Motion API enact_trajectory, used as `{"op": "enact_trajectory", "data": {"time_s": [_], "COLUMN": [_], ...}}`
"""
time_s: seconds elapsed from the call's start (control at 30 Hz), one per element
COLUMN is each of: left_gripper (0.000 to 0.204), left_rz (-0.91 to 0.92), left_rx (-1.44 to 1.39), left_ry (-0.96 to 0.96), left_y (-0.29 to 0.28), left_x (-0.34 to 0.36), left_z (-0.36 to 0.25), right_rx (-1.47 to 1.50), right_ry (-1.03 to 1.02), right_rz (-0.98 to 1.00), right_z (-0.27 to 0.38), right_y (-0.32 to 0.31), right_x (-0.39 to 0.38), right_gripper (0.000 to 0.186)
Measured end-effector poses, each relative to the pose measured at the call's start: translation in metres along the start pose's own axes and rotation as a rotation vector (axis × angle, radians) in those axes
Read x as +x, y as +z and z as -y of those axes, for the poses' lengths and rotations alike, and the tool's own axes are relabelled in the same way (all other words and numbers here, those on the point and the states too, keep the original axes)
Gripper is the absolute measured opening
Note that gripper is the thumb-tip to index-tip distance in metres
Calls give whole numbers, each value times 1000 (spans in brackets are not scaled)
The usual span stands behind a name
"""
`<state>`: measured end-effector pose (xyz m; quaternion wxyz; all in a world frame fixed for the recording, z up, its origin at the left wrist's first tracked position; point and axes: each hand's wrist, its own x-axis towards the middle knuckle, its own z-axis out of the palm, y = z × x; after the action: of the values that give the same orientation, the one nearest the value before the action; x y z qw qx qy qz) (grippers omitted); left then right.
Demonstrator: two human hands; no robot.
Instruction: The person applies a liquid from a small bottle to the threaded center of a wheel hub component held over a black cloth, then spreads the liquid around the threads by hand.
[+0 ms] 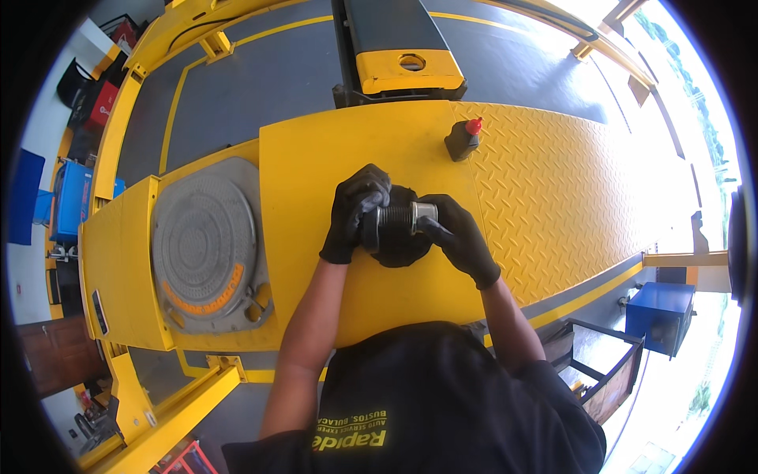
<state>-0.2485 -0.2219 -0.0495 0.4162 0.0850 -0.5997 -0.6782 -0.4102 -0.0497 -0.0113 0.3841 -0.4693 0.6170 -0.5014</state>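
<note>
My left hand [357, 212], in a black glove, is closed around the left end of a dark ribbed cylindrical part [395, 218]. At its right end sits a silver metal collar [425, 212], gripped between the thumb and fingers of my right hand [464, 241], also gloved. The part lies sideways between both hands. Directly beneath it a black rounded object [403, 251] shows against the yellow platform [308, 170]; its kind is unclear, and my hands and the part hide some of it. Beyond my right hand stands a dark bottle with a red cap [462, 142].
A round grey turntable plate [207, 237] is set into the platform at left. Raised diamond-tread plate [553, 189] covers the right side. A yellow-ended dark lift beam [407, 67] stands at the far edge. To the lower right are a blue box [659, 316] and a dark-framed cart [604, 371].
</note>
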Motion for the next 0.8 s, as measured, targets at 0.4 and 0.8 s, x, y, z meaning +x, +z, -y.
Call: {"op": "enact_trajectory", "data": {"time_s": [0.4, 0.8], "left_gripper": [29, 30], "left_rz": [-46, 52], "left_rx": [-72, -115], "left_ry": [-18, -6], "left_y": [-2, -7], "left_x": [0, 1], "left_z": [4, 4], "right_rx": [-209, -716], "right_ry": [88, -481], "right_rz": [-8, -98], "right_z": [-1, -24], "right_y": [-1, -3], "right_x": [9, 27], "right_gripper": [35, 45]}}
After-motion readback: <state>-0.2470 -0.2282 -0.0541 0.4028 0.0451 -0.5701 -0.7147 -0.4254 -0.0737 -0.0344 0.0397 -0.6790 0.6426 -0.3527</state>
